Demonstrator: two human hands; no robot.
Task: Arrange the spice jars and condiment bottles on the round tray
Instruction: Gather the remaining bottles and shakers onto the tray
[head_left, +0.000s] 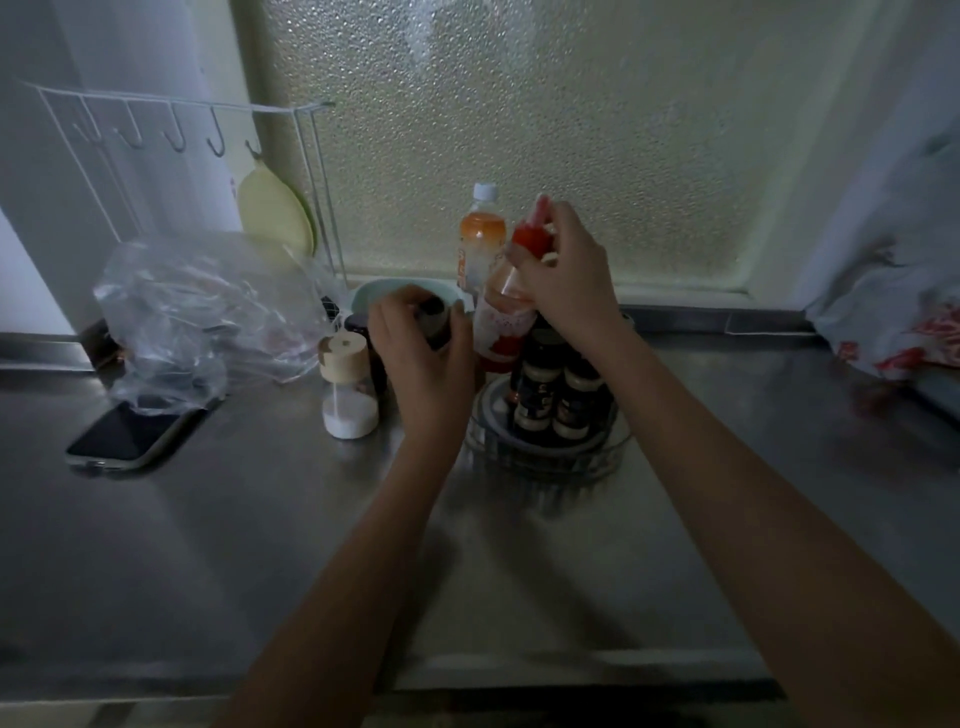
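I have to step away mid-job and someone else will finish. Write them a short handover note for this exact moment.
Left hand: closed around a small dark jar, held left of the round tray.
Right hand: fingers gripping the neck of a tilted red-capped bottle at the tray's back-left.
Done: several dark spice jars stand on the tray.
Left: place both held items; the wooden-lidded salt jar, the dark jar behind it and the orange bottle remain on the counter.
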